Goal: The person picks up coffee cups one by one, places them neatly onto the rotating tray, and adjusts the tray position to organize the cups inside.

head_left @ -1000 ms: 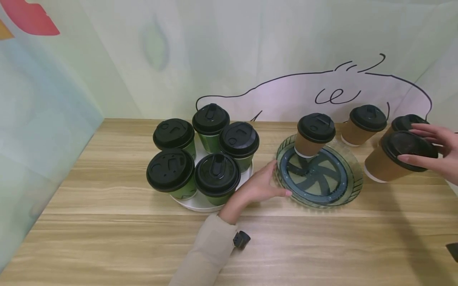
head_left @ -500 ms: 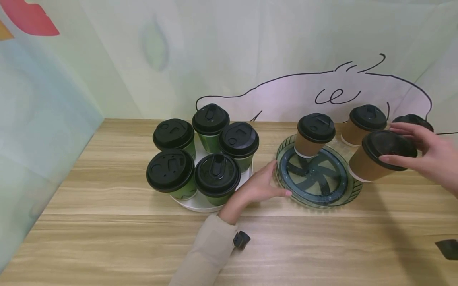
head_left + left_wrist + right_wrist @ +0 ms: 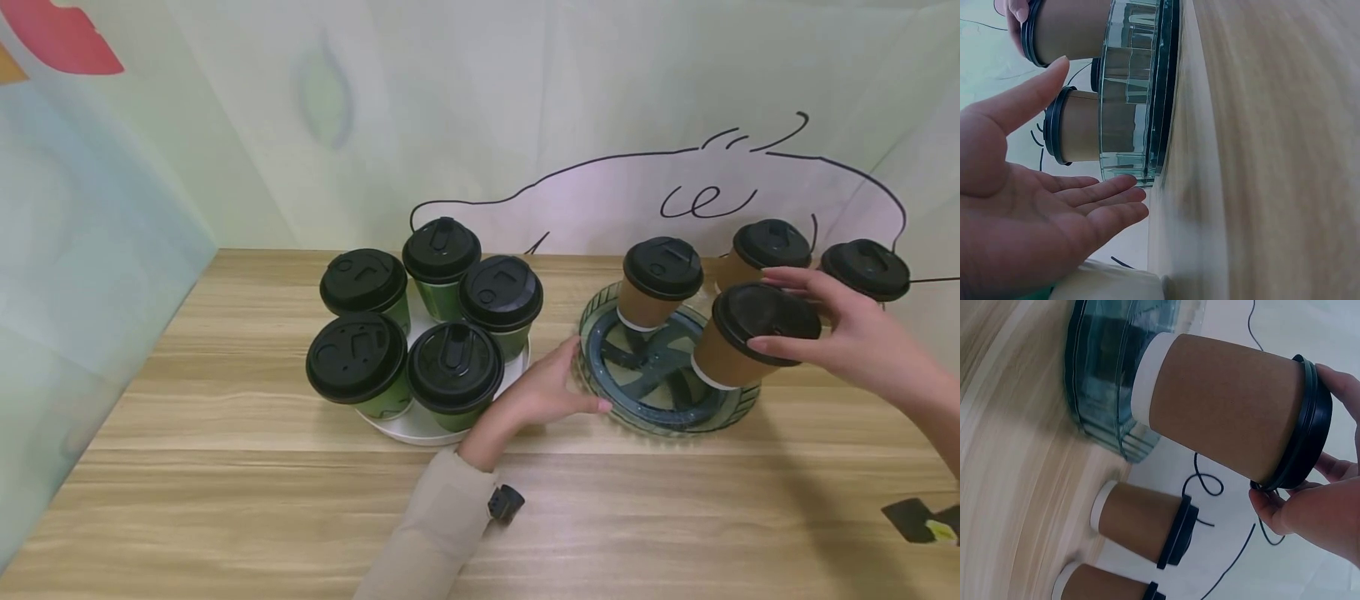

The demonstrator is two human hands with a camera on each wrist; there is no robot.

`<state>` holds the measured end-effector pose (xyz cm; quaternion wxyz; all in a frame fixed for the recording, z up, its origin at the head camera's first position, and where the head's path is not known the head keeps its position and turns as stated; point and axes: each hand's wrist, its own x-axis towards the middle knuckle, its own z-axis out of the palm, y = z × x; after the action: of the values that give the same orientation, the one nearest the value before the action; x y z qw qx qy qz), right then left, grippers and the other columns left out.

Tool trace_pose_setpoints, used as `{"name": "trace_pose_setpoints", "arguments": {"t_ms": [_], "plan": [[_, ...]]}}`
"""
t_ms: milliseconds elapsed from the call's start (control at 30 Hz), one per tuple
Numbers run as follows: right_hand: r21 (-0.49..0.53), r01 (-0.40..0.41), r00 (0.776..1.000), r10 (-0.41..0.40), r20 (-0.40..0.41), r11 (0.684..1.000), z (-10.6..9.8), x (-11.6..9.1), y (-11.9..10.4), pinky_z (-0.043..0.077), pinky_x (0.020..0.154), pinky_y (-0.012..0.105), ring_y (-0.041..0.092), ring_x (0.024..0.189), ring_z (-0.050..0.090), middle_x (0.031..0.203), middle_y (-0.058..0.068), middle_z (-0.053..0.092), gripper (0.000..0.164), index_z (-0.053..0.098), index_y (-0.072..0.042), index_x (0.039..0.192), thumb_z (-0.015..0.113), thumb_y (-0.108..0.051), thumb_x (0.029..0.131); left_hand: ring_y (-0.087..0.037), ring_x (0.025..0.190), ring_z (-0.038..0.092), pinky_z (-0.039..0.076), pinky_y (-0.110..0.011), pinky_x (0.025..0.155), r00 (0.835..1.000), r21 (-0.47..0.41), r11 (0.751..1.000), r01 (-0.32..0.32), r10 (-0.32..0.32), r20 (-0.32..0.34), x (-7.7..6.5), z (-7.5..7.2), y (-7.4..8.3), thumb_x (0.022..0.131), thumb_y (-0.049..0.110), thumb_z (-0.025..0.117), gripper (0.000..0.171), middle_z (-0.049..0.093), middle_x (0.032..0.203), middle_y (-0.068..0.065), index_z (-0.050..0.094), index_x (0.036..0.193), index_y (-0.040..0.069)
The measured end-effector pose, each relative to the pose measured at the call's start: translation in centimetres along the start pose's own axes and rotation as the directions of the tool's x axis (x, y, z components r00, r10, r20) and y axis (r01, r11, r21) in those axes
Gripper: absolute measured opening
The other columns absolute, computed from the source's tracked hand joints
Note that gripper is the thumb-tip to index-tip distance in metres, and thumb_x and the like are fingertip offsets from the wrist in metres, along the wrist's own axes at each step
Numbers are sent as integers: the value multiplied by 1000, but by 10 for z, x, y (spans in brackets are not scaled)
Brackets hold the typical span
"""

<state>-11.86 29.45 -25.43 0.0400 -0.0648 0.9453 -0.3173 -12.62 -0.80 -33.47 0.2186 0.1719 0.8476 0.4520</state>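
A brown paper coffee cup (image 3: 737, 354) with a black lid is held by my right hand (image 3: 843, 333), thumb and fingers gripping the lid's rim. In the right wrist view this cup (image 3: 1222, 403) hangs tilted at the right side of a clear green glass tray (image 3: 600, 400). Another brown cup (image 3: 651, 304) stands on the tray toward its back. My left hand (image 3: 547, 387) reaches the tray's left rim with fingers spread and straight. The left wrist view has the open palm (image 3: 1035, 212) beside the tray wall (image 3: 1125, 112), fingertips at its edge.
Two more lidded brown cups, one at the back (image 3: 771, 243) and one at the far right (image 3: 866, 268), stand behind my right hand. On the left, several green cups (image 3: 456, 371) with black lids crowd a white round tray (image 3: 408, 432). A patterned backdrop (image 3: 487, 108) rises behind the table.
My right hand has carried the brown cup leftward, from right of the glass tray to over its right part. The far-right cup is more exposed. My left hand stays at the rim.
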Motion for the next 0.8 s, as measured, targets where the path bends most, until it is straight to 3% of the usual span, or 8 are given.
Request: {"name": "trace_pose_setpoints", "arguments": {"t_ms": [267,500,800], "plan": [[35,49,998,-50,33,998,10,4,-8,27,85,67,50,120,30,130,22,39,79,34,-12,140,77,-19,74,-24,134,22,21,-37,108,1000,38,999,17,-17,-2,0,1,1,78,31,73,95,20,149,-12,12,146,4],[68,161,985,-164,48,985,19,9,-15,28,85,65,45,114,35,128,23,42,74,37,-6,136,76,-12,74,-24,135,20,20,-36,108,1000,38,999,11,-11,-1,1,1,1,78,30,73,95,19,149,-12,12,146,4],[63,211,973,-216,86,976,32,14,-25,29,88,66,43,115,37,128,22,42,74,37,-7,136,77,-17,74,-24,134,21,21,-37,108,1000,34,999,14,-14,6,1,1,0,78,30,73,95,20,149,-12,11,146,4]]}}
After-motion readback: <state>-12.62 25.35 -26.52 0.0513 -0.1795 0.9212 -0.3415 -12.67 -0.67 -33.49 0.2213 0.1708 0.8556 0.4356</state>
